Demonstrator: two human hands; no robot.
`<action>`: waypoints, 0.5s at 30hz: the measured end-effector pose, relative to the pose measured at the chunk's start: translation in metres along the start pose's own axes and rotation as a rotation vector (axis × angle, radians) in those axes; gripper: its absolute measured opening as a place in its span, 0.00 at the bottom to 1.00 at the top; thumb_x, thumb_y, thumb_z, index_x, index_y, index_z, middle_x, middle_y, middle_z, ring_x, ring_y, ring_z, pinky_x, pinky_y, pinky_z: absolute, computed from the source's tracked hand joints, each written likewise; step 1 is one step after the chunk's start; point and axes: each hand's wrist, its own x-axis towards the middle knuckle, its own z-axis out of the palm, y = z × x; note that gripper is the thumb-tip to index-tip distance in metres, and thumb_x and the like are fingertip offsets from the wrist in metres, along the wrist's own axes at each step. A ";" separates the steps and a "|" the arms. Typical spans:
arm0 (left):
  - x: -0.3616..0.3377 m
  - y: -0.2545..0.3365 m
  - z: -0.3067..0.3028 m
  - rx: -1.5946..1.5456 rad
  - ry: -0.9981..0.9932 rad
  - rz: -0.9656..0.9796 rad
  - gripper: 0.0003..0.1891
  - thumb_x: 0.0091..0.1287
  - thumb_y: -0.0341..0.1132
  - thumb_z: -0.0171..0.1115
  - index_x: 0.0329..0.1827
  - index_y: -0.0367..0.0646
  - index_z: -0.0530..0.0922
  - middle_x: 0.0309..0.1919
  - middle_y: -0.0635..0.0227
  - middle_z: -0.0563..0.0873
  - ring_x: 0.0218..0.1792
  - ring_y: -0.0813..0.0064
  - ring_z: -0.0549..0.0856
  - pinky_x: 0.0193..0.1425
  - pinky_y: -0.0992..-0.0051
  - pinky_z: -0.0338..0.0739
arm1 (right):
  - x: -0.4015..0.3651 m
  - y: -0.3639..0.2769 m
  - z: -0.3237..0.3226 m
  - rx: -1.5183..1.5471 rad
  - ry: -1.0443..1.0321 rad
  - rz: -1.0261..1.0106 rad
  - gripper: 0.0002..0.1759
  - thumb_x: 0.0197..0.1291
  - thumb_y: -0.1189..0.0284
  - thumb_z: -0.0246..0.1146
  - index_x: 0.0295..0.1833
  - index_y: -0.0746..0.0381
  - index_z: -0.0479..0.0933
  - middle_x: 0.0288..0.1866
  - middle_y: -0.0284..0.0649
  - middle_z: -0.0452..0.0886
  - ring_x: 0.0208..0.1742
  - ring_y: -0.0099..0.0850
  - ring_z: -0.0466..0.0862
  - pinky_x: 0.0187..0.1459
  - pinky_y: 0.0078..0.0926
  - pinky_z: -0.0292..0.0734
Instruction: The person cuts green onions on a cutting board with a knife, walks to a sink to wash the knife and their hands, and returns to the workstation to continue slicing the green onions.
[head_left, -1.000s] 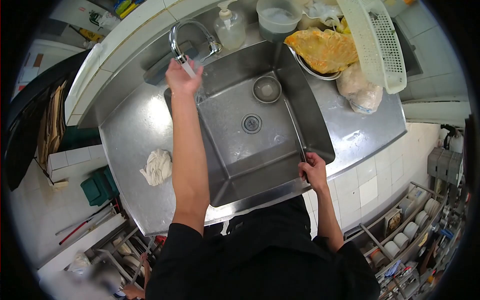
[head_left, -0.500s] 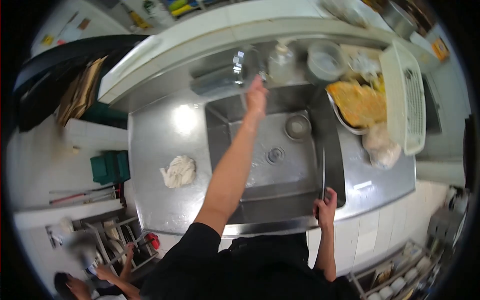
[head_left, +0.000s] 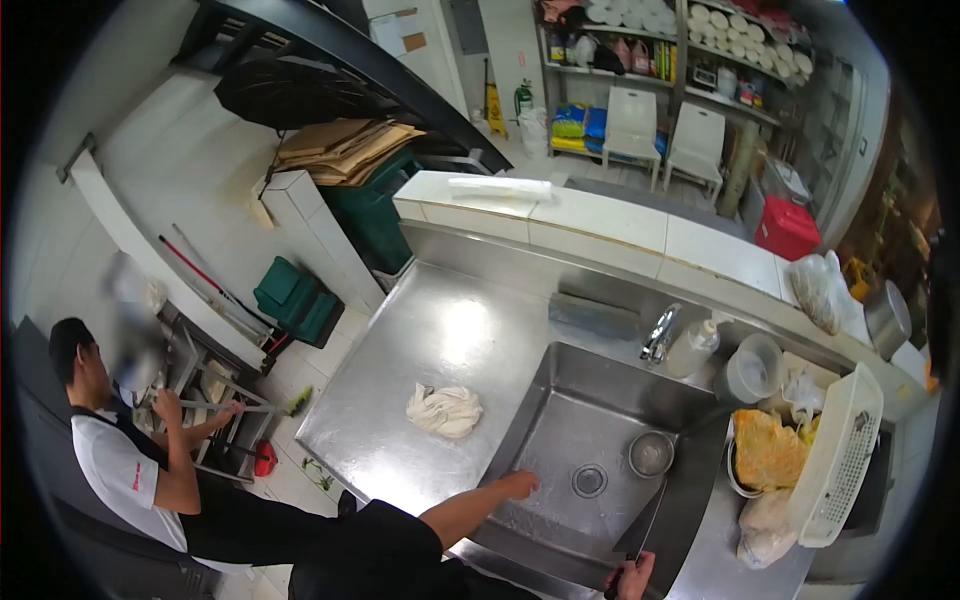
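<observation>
In the head view, the right hand [head_left: 632, 577] is closed around the handle of a knife [head_left: 648, 528] at the near edge of the steel sink [head_left: 560, 430]. The blade runs forward from that grip over the basin, its tip close to a small round bowl [head_left: 651, 454]; whether the two touch cannot be told. The left hand [head_left: 520, 487] is over the left part of the basin, ahead and to the left of the knife grip, its fingers loosely curled; how far they close cannot be told.

Just right of the left hand is the drain strainer [head_left: 589, 481] in the sink floor, with the bowl farther right. Ahead and left of this hand, a crumpled pale cloth [head_left: 444, 411] lies on the steel counter [head_left: 380, 370]. Beyond both hands, along the sink's back edge, stand the chrome faucet [head_left: 660, 333], a pump bottle [head_left: 692, 348] and a plastic tub [head_left: 748, 368].

To the right of the knife grip and forward are a bag of orange-yellow food [head_left: 768, 449], a pale wrapped bundle [head_left: 768, 529] and a white perforated basket [head_left: 840, 455]. Well to the left of both hands, a co-worker [head_left: 130, 470] faces a metal rack [head_left: 225, 400], both arms bent.
</observation>
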 end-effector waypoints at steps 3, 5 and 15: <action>-0.029 0.023 -0.031 -0.470 -0.107 -0.093 0.21 0.61 0.24 0.60 0.58 0.46 0.81 0.39 0.62 0.87 0.46 0.70 0.87 0.50 0.68 0.82 | -0.006 -0.036 0.008 -0.105 0.020 0.060 0.12 0.70 0.74 0.55 0.56 0.63 0.67 0.20 0.34 0.69 0.13 0.25 0.68 0.14 0.27 0.64; -0.055 0.045 -0.054 -0.740 -0.111 0.007 0.22 0.62 0.24 0.60 0.61 0.47 0.79 0.37 0.64 0.87 0.44 0.72 0.87 0.51 0.72 0.81 | -0.016 -0.073 0.017 -0.162 0.046 0.018 0.10 0.71 0.73 0.55 0.53 0.64 0.69 0.19 0.34 0.69 0.14 0.25 0.68 0.14 0.27 0.64; -0.092 0.040 -0.023 0.181 0.214 0.255 0.17 0.63 0.28 0.60 0.55 0.52 0.83 0.42 0.65 0.87 0.45 0.60 0.85 0.51 0.60 0.80 | -0.012 -0.149 0.045 -0.147 -0.027 0.086 0.07 0.69 0.74 0.54 0.48 0.66 0.72 0.22 0.37 0.72 0.17 0.27 0.72 0.17 0.27 0.66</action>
